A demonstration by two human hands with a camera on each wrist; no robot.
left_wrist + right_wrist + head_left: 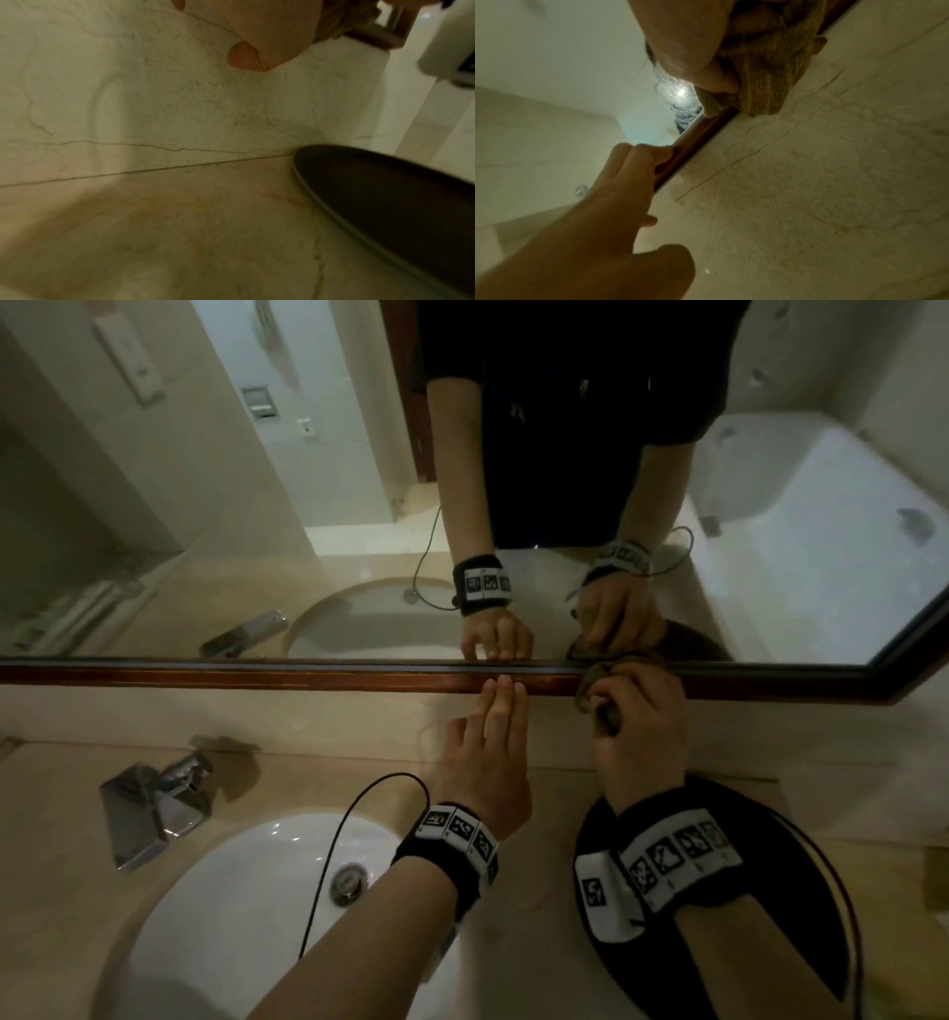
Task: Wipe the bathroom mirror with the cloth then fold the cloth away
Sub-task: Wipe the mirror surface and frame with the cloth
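The mirror point(257, 505) has a dark wooden frame point(257, 672) along its bottom edge. My right hand point(637, 711) grips a bunched brown-grey cloth point(590, 685) and presses it against the frame where it meets the glass. In the right wrist view the cloth point(765, 81) bulges out below my curled right fingers point(716, 81) and sits on the frame point(706, 130). My left hand point(500, 706) is just left of it, empty, its straight fingertips touching the frame. The right wrist view shows the left hand point(618, 182) laid the same way. The mirror reflects both hands.
Below the mirror is a beige marble splashback point(180, 101) and counter point(61, 839). A chrome tap point(159, 793) and white basin point(246, 891) lie at lower left. A round black tray point(719, 942) sits on the counter under my right wrist. A thin black cable point(334, 855) trails over the basin.
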